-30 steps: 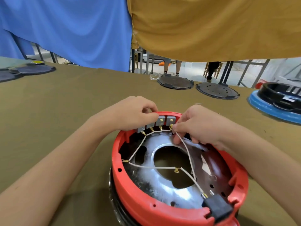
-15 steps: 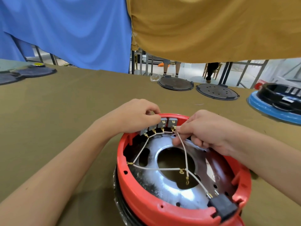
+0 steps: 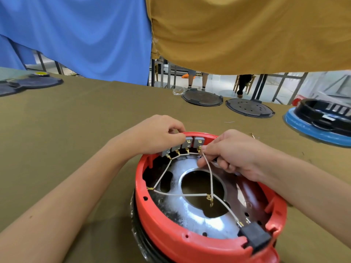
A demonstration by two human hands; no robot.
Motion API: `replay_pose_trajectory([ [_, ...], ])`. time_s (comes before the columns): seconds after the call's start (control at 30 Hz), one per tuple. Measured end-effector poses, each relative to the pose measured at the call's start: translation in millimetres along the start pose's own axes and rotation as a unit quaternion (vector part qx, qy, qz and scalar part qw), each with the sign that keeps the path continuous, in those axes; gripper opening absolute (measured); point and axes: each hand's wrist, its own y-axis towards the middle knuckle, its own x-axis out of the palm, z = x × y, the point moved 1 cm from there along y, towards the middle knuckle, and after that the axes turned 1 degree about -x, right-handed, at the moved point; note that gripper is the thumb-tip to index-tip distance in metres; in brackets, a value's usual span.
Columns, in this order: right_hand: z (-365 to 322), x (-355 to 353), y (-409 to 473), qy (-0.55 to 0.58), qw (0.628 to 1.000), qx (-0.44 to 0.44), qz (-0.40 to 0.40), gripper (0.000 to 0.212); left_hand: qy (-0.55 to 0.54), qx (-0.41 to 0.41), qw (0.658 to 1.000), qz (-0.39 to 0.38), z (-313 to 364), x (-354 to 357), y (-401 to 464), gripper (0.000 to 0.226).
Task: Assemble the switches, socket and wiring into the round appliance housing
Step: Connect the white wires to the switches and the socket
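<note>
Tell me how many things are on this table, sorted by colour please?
Red housing: 1
Blue-rimmed housing: 1
Dark round lids: 4, at and
Grey switches in the red housing: 4
Black socket: 1
Total: 11

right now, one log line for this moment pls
left hand: holds switches at housing rim | right hand: pinches wire by end switch | socket: seated at near rim
</note>
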Motion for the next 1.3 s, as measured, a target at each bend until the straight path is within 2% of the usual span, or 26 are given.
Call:
replay_pose_trajectory([
  [0.37,8.6,1.4,12.1,0.037,0.999,0.005,0.006,0.019,0.008,0.008,1.0,0.01,1.6,-0.5,0.0,0.02],
  [1.3,8.8,6.2,13.1,0.066,0.997,0.018,0.024,0.021,0.009,0.014,1.0,0.01,4.1,-0.7,-0.9,0.021],
])
